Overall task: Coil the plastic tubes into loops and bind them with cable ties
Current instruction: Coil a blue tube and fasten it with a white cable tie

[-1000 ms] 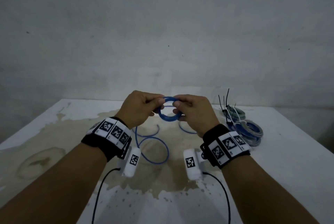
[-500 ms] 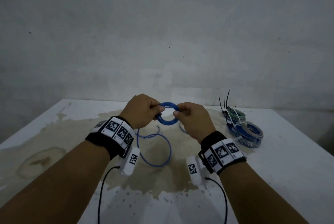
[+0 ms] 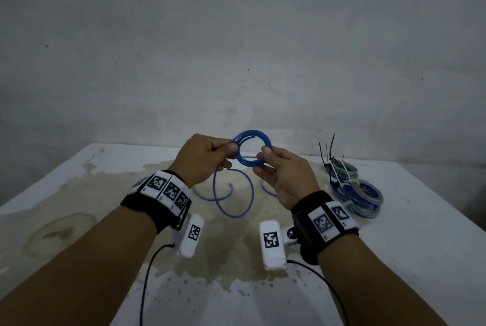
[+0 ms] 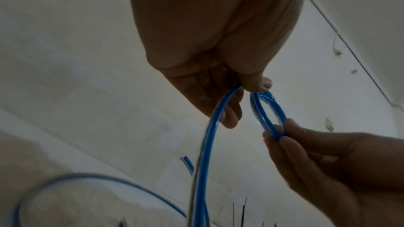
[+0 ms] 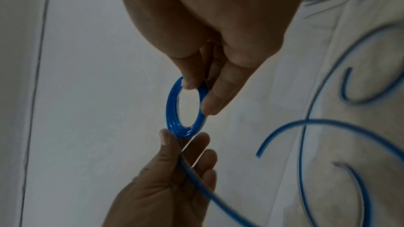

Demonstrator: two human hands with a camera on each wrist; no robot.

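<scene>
Left hand (image 3: 203, 160) pinched the small coiled blue plastic tube (image 3: 252, 151) at 9 o'clock, right hand (image 3: 285, 177) at 3.

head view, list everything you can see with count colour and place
coil: one, blue, held up between both hands
loose tube: blue, trailing from the coil onto the table, plus separate pieces, count unclear
bound coils: a pile, blue, grey and greenish, table's right side, count unclear
cable ties: several, black, sticking up at that pile
table: one, white, stained
wall: grey, behind
left hand: pinches the coil's left side
right hand: pinches its right side
</scene>
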